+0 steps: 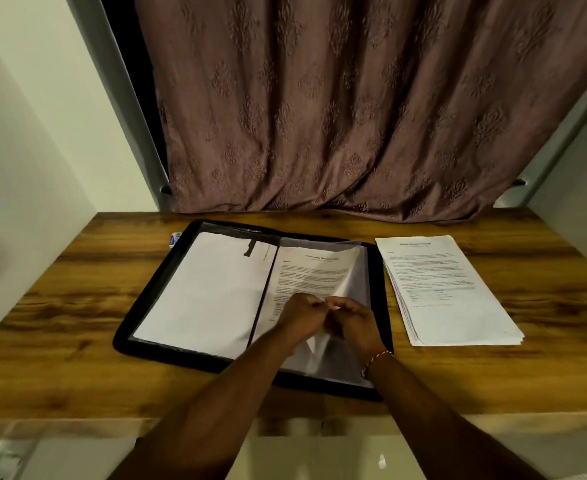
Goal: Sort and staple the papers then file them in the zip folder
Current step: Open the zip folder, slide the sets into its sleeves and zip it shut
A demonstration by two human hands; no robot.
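Observation:
A black zip folder (153, 299) lies open on the wooden table (60, 306). Its left side holds a white sheet (209, 292) under a clear sleeve. On the right side lies a printed paper (313, 275) whose right part is lifted and curled, among clear sleeves. My left hand (300, 315) and my right hand (356, 322) meet over the lower right page, both with curled fingers pinching the edge of the paper or sleeve; which of the two I cannot tell. A stack of printed papers (448, 292) lies to the right of the folder.
A small white and blue object (174, 239), perhaps the stapler, peeks out behind the folder's far left corner. A brown patterned curtain (354, 116) hangs behind the table. White walls close in on both sides. The table's front edge (77, 424) is near me.

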